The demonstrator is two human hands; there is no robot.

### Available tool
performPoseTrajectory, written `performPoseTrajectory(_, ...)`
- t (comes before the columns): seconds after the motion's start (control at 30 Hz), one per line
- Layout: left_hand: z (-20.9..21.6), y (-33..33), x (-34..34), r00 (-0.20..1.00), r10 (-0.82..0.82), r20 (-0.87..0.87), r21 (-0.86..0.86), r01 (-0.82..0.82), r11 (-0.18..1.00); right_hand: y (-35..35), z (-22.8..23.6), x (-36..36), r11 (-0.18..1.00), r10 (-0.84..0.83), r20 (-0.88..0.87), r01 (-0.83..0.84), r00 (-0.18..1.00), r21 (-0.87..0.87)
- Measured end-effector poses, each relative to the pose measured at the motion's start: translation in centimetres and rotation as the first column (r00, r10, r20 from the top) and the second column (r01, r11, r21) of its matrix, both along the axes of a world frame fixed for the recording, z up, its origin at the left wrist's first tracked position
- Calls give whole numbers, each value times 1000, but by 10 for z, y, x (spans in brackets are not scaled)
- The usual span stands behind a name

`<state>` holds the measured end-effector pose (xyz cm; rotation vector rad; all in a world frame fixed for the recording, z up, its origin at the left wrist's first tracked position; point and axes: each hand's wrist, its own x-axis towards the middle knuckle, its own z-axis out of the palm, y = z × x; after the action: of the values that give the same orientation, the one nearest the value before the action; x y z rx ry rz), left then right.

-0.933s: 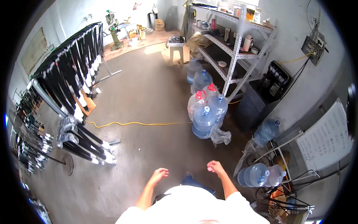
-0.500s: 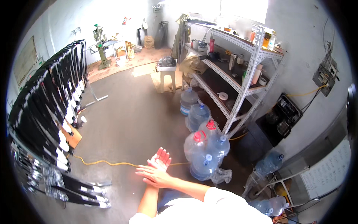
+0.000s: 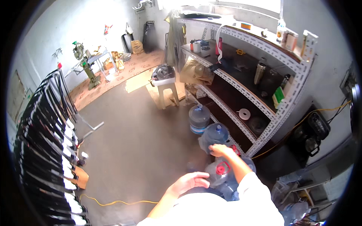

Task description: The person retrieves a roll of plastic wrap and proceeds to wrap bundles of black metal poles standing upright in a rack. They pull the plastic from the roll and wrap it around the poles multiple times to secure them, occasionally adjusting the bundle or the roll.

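The right hand (image 3: 220, 150) rests, fingers curled, on the top of a red-capped jug (image 3: 236, 155) at the foot of the shelf (image 3: 264, 113); whether it grips the neck I cannot tell. The left hand (image 3: 190, 181) hangs half open, holding nothing, just beside another red-capped jug (image 3: 218, 172). 2 blue-capped jugs (image 3: 199, 117) stand farther along the shelf. To lift well, I judge both hands should take the neck and the body, keeping it upright. The shelf post crowds that side; away from the shelf the floor (image 3: 139, 147) gives open room, up to the rack (image 3: 45, 143) and yellow cord (image 3: 113, 202).
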<state>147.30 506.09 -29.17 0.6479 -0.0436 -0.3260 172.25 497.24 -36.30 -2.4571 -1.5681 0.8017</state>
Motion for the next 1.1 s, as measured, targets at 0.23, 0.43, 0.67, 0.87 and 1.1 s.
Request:
performPoseTrajectory(0.23, -49, 182, 73, 817, 539, -204, 977, 203, 61, 175, -30, 217, 974, -61, -49, 70, 997, 217)
performPoseTrajectory(0.43, -40, 300, 112, 814, 537, -221, 934, 334, -123, 345, 15, 318, 925, 87, -243, 13, 966, 381)
performPoseTrajectory(0.67, -106, 400, 179, 798, 395, -456, 889, 387, 245, 468, 32, 413, 960, 78, -46, -63, 996, 273)
performPoseTrajectory(0.87, -210, 511, 228, 739, 624, -256, 964, 144, 225, 515, 68, 534, 760, -461, 32, 376, 887, 530)
performPoseTrajectory(1.1, -337, 563, 215, 722, 528, -447, 832, 121, 541, 556, 74, 645, 516, -768, 8, 611, 641, 600)
